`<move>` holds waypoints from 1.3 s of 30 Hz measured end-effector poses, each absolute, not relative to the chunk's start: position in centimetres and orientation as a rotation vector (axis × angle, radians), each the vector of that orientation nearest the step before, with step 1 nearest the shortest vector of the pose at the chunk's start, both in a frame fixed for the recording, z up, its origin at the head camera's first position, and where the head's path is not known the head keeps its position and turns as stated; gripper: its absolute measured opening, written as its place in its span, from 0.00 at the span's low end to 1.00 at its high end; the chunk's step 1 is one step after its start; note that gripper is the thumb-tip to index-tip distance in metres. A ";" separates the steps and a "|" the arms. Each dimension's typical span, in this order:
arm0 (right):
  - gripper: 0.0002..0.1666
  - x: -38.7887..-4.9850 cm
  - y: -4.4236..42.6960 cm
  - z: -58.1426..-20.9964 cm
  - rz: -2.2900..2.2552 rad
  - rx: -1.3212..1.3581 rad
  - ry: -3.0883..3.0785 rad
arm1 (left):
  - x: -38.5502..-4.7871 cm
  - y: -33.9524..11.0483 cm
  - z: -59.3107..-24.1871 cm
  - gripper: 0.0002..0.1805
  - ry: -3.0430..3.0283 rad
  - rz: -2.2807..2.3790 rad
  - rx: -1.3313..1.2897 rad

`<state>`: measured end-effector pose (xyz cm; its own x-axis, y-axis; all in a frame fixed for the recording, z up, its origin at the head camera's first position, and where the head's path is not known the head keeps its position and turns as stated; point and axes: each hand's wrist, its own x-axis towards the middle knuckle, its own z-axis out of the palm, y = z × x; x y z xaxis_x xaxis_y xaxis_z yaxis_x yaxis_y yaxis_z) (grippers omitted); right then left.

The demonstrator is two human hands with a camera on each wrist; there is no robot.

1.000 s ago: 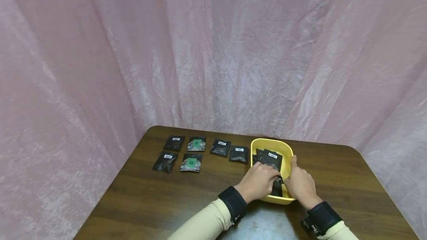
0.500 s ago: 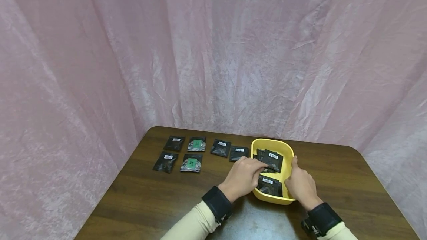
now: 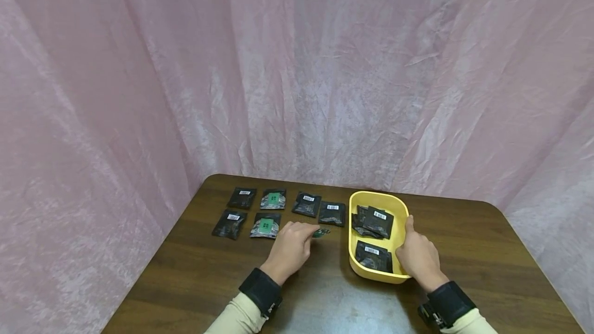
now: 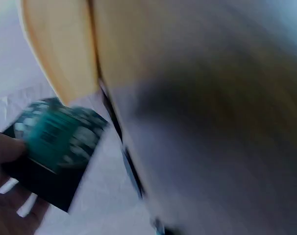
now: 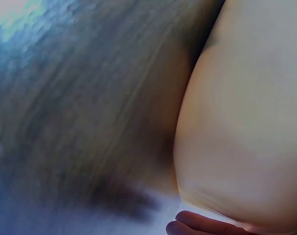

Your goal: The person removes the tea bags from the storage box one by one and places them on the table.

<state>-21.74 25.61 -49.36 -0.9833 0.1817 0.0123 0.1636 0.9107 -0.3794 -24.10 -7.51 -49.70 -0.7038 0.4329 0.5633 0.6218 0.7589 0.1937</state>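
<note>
My left hand pinches a small black packet by its edge, above the table to the left of the bin. In the left wrist view this packet shows its green label and patterned front. My right hand holds the right side of the yellow plastic bin, thumb along the rim; its other fingers are mostly hidden in the head view. Inside the bin, black packets with white barcode labels overlap at the far end, and more packets lie at the near end.
Left of the bin, two black packets lie barcode up, side by side. Farther left come two green-labelled packets, then two barcode-up packets, each pair in a column. Pink curtains hang behind the brown wooden table.
My left hand has come out of the bin and moved left, carrying a packet. The near packets in the bin are uncovered now. The right hand stays on the bin.
</note>
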 end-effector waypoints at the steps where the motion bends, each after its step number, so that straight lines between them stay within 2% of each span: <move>1: 0.57 -21.7 25.6 -49.4 0.595 -0.271 -3.025 | -24.0 -7.9 -49.8 0.15 -2.484 -0.467 -0.770; 7: 0.56 -21.7 25.8 -49.3 0.580 -0.264 -3.010 | -23.8 -9.0 -49.6 0.15 -2.642 -0.298 -0.673; 16: 0.56 -21.7 25.6 -49.4 0.575 -0.248 -3.006 | -24.1 -8.4 -49.9 0.15 -2.978 -0.076 -0.725; 26: 0.55 -21.7 25.5 -49.5 0.581 -0.251 -3.002 | -24.8 -8.1 -50.3 0.15 -3.052 -0.188 -0.754; 34: 0.56 -21.7 25.5 -49.4 0.589 -0.277 -3.017 | -25.0 -8.1 -50.0 0.35 -3.261 -0.296 -0.636; 39: 0.56 -21.6 25.5 -49.3 0.591 -0.284 -3.019 | -24.9 -8.1 -49.8 0.39 -3.291 -0.344 -0.653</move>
<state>-21.64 25.49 -49.28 -0.9817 0.1897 0.0155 0.1698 0.9098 -0.3786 -24.88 -8.12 -49.75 -0.8996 0.3960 -0.1841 0.3493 0.9056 0.2407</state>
